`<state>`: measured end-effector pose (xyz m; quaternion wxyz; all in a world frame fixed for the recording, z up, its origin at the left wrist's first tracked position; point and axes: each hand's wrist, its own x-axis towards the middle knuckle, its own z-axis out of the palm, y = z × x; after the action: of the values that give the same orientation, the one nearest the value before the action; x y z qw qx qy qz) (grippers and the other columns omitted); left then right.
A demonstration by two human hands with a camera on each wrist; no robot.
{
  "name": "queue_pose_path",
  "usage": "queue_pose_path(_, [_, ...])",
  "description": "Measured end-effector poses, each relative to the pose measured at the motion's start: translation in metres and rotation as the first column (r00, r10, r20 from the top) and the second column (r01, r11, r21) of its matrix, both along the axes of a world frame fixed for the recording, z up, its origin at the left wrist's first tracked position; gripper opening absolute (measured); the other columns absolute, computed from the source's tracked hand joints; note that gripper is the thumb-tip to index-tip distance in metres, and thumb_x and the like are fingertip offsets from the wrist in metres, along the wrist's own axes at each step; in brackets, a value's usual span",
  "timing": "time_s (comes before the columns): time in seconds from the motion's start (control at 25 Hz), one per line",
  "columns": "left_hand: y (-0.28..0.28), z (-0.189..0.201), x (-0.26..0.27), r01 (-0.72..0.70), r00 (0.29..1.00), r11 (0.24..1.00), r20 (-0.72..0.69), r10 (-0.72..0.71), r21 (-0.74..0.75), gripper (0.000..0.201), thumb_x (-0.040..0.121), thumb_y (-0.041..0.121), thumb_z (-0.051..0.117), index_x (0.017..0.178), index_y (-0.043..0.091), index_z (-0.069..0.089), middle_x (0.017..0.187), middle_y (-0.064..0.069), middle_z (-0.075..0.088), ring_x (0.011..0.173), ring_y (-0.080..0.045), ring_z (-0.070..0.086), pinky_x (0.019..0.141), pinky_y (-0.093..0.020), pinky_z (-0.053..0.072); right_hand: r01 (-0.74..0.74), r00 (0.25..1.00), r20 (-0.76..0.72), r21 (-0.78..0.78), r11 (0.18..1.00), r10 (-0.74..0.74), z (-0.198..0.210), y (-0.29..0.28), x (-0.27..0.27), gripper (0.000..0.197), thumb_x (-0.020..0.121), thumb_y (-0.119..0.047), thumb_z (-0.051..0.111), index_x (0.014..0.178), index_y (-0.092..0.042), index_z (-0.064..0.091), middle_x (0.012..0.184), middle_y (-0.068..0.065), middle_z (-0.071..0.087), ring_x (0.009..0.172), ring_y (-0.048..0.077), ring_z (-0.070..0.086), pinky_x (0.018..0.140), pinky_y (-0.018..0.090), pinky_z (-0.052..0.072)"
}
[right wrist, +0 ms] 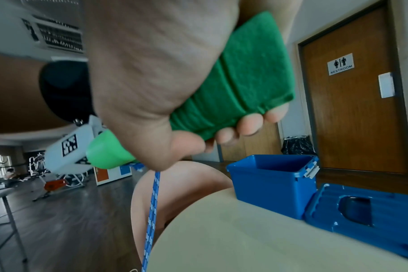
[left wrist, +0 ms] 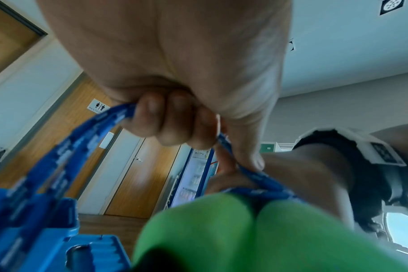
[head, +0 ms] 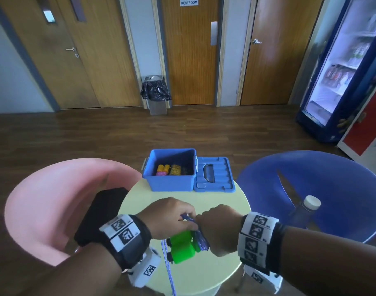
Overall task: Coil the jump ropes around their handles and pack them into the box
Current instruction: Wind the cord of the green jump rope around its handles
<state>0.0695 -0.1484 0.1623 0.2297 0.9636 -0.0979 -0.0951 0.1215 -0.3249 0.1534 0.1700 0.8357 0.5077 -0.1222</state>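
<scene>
Over the near side of the round table, my right hand (head: 220,230) grips the two green handles (head: 181,246) of a jump rope, fingers curled round them (right wrist: 235,77). My left hand (head: 172,217) pinches the blue rope (left wrist: 256,174) just above the handles, where several turns lie coiled. A loose length of blue rope (head: 169,268) hangs down past the table edge. The open blue box (head: 170,182) stands at the table's far side with several coiled ropes, yellow, pink and dark, inside.
The box's blue lid (head: 213,176) lies flat to the right of the box. A pink chair (head: 54,199) holding a black object (head: 101,212) stands left, a blue chair (head: 324,189) right. A capped bottle (head: 304,212) stands near my right wrist.
</scene>
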Motion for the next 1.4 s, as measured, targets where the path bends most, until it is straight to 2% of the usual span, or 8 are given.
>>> queue_pose_path(0.16, [0.001, -0.002, -0.006, -0.029, 0.999, 0.977, 0.008, 0.031, -0.213, 0.009, 0.083, 0.044, 0.072, 0.085, 0.041, 0.064, 0.065, 0.015, 0.06, 0.064, -0.002, 0.054, 0.062, -0.016, 0.04, -0.037, 0.996, -0.084, 0.031, 0.999, 0.04, 0.016, -0.008, -0.005, 0.019, 0.08, -0.024, 0.058, 0.096, -0.018, 0.05, 0.074, 0.0, 0.059, 0.062, 0.025, 0.059, 0.06, 0.035, 0.054])
queue_pose_path(0.28, [0.0, -0.005, -0.005, -0.023, 0.998, 0.958, 0.049, 0.038, -0.285, 0.019, 0.082, 0.046, 0.071, 0.081, 0.028, 0.063, 0.069, 0.008, 0.061, 0.065, -0.005, 0.054, 0.066, -0.026, 0.045, 0.009, 0.992, -0.129, 0.078, 0.997, 0.001, 0.026, -0.014, -0.006, 0.016, 0.077, -0.027, 0.059, 0.088, -0.02, 0.05, 0.072, -0.002, 0.057, 0.062, 0.024, 0.058, 0.06, 0.035, 0.055])
queue_pose_path(0.4, [-0.001, -0.008, -0.004, 0.05, 0.998, 0.953, 0.043, -0.039, -0.3, 0.024, 0.085, 0.047, 0.065, 0.074, 0.029, 0.055, 0.074, 0.012, 0.054, 0.07, -0.005, 0.05, 0.068, -0.024, 0.042, 0.017, 0.992, -0.124, 0.107, 0.994, -0.003, 0.033, -0.019, -0.006, 0.018, 0.076, -0.028, 0.061, 0.086, -0.021, 0.047, 0.073, -0.002, 0.055, 0.063, 0.025, 0.058, 0.061, 0.035, 0.055])
queue_pose_path(0.64, [-0.003, -0.003, -0.005, 0.021, 0.997, 0.945, -0.065, -0.045, -0.326, 0.039, 0.082, 0.059, 0.055, 0.087, 0.021, 0.062, 0.084, -0.003, 0.065, 0.08, -0.02, 0.061, 0.076, -0.041, 0.051, 0.078, 0.973, -0.228, 0.204, 0.976, -0.03, 0.034, -0.034, -0.008, 0.035, 0.071, -0.033, 0.067, 0.098, -0.027, 0.045, 0.091, -0.004, 0.053, 0.081, 0.023, 0.058, 0.066, 0.041, 0.057])
queue_pose_path(0.76, [-0.005, -0.003, -0.006, 0.003, 0.997, 0.935, -0.066, -0.028, -0.354, 0.043, 0.079, 0.06, 0.055, 0.086, 0.019, 0.063, 0.089, -0.004, 0.068, 0.084, -0.019, 0.062, 0.081, -0.041, 0.051, 0.069, 0.981, -0.191, 0.241, 0.968, -0.022, 0.031, -0.042, -0.005, 0.036, 0.073, -0.033, 0.065, 0.1, -0.019, 0.047, 0.099, -0.001, 0.047, 0.093, 0.023, 0.051, 0.074, 0.041, 0.053])
queue_pose_path(0.96, [-0.006, -0.003, -0.005, -0.065, 0.993, 0.901, -0.119, 0.015, -0.428, 0.041, 0.075, 0.06, 0.061, 0.084, 0.021, 0.063, 0.091, -0.004, 0.071, 0.078, -0.014, 0.062, 0.08, -0.04, 0.052, 0.019, 1.0, -0.01, 0.288, 0.957, -0.017, 0.028, -0.044, -0.002, 0.022, 0.073, -0.037, 0.053, 0.085, -0.024, 0.039, 0.08, -0.003, 0.056, 0.074, 0.026, 0.058, 0.076, 0.036, 0.047])
queue_pose_path(1.16, [0.004, 0.015, 0.001, -0.086, 0.979, 0.798, -0.198, -0.042, -0.597, 0.028, 0.072, 0.049, 0.073, 0.077, 0.022, 0.071, 0.077, -0.005, 0.069, 0.067, -0.013, 0.061, 0.067, -0.029, 0.051, -0.078, 0.996, 0.08, 0.479, 0.874, 0.045, 0.039, -0.048, -0.01, 0.026, 0.063, -0.038, 0.059, 0.076, -0.023, 0.043, 0.065, -0.005, 0.05, 0.053, 0.023, 0.05, 0.053, 0.03, 0.045])
queue_pose_path(1.4, [0.002, 0.024, 0.002, -0.16, 0.973, 0.537, -0.224, -0.055, -0.828, 0.037, 0.068, 0.06, 0.081, 0.074, 0.024, 0.073, 0.087, -0.004, 0.069, 0.076, -0.013, 0.062, 0.072, -0.023, 0.05, -0.134, 0.984, 0.176, 0.654, 0.744, 0.023, 0.064, -0.049, -0.011, 0.025, 0.063, -0.037, 0.058, 0.08, -0.02, 0.054, 0.067, -0.006, 0.051, 0.055, 0.024, 0.05, 0.053, 0.029, 0.038])
